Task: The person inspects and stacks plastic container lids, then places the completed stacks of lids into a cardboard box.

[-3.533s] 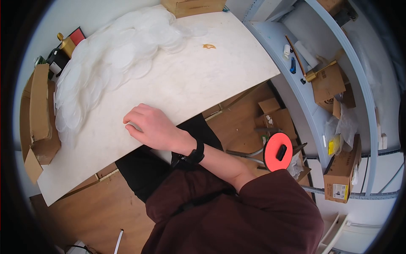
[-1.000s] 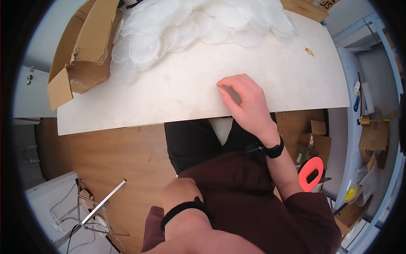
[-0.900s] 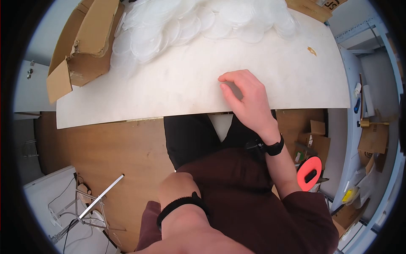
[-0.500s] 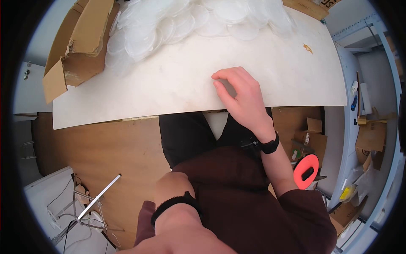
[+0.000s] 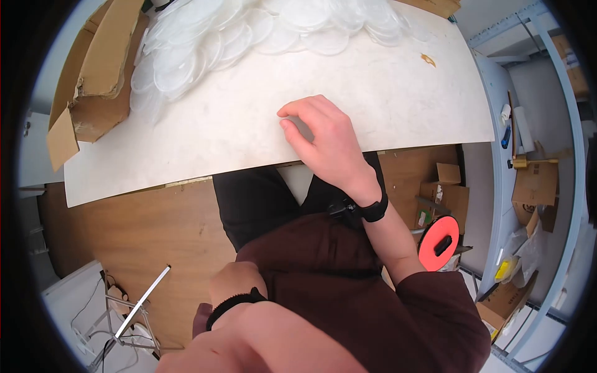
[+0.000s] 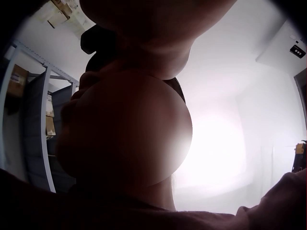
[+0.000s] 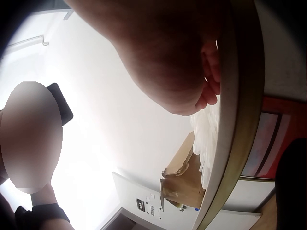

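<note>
My right hand [image 5: 323,140] rests on the white table [image 5: 236,133] near its front edge, with its fingers loosely curved and nothing in them. A black strap circles that wrist. In the right wrist view the curled fingertips [image 7: 209,93] show close over the tabletop. My left hand [image 5: 267,336] is raised close to the head camera, and its fingers are hidden in the head view. In the right wrist view, the left wrist's black band [image 7: 48,218] sits just below the person's head. The left wrist view is dark, with the hand right by the face; I cannot tell how its fingers lie.
A heap of translucent round plastic discs [image 5: 233,40] covers the back of the table. An open cardboard box [image 5: 102,74] stands at its left end. Beyond the right edge are blue-grey shelves [image 5: 497,168] and a red round-topped stool [image 5: 429,248]. A metal stand [image 5: 143,304] stands lower left.
The head view has swung from the right side round to the table's front, bringing the raised left arm into sight. The right hand stays on the table throughout, fingers loosely curved.
</note>
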`<state>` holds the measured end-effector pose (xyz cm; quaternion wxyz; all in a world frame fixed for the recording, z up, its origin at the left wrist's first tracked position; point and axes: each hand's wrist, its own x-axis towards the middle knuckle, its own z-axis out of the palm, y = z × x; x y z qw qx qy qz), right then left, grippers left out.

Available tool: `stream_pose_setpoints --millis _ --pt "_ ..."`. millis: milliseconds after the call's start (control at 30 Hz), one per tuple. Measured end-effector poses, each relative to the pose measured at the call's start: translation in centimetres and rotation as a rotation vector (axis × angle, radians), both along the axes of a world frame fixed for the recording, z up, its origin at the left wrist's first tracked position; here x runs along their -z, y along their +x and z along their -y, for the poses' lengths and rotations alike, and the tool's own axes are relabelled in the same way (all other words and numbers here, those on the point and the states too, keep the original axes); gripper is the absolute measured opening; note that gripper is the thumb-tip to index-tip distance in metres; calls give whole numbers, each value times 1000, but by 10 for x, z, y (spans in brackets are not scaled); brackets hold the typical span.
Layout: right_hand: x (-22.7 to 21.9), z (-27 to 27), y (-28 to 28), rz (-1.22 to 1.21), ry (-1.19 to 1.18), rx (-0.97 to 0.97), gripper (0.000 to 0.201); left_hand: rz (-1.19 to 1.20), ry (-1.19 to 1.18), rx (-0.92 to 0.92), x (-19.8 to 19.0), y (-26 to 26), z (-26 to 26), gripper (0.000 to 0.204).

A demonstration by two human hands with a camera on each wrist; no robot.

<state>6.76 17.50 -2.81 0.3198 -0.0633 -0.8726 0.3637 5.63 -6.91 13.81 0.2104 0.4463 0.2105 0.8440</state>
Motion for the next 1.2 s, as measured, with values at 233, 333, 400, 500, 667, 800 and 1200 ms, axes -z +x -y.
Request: stream_pose_setpoints --millis 233,333,400,500,667,800,1200 --pt "0 1 0 3 9 1 8 -11 -26 -27 -4 15 -44 56" --pt "0 2 -1 6 8 1 8 -15 -34 -44 -5 16 -44 56" --pt "1 2 0 5 9 6 8 -15 -39 -50 -5 16 -46 57" --pt "0 2 0 8 7 3 8 -19 -42 -62 -5 18 -50 57" --pt "1 2 -1 -6 8 5 7 -18 -40 -78 -4 13 -48 58" --pt "2 1 0 -13 11 0 7 -17 -39 -89 -7 11 -33 59" --pt "-1 2 0 12 25 7 7 -39 -44 -126 -6 17 -47 60"
